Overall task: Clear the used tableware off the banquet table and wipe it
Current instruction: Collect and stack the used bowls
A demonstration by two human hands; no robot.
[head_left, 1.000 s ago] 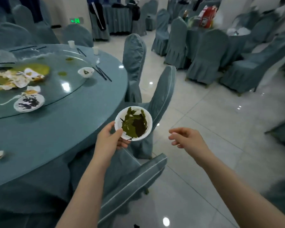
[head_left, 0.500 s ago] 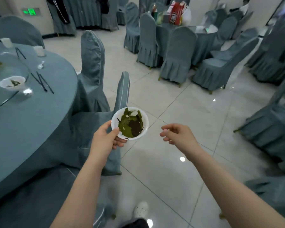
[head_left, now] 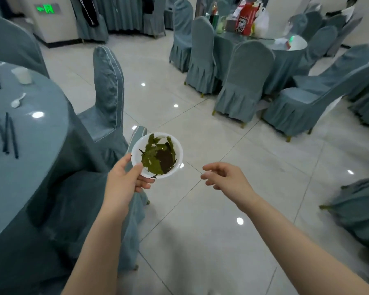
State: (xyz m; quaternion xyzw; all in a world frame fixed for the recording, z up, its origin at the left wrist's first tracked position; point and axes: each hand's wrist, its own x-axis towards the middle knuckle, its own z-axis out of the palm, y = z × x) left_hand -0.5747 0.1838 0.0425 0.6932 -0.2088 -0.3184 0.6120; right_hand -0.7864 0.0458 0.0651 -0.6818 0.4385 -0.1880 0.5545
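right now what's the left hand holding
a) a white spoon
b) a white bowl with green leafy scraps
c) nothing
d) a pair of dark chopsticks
b: the left hand grips the rim of the white bowl, which has green leafy scraps inside, held out over the floor beside the banquet table.

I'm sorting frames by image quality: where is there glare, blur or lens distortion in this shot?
Head view: ceiling lights glare as bright spots on the tiled floor and the banquet table; wide-angle bending tilts the chairs near the edges; the chopsticks smear slightly; the bowl in the left hand stays fairly sharp.
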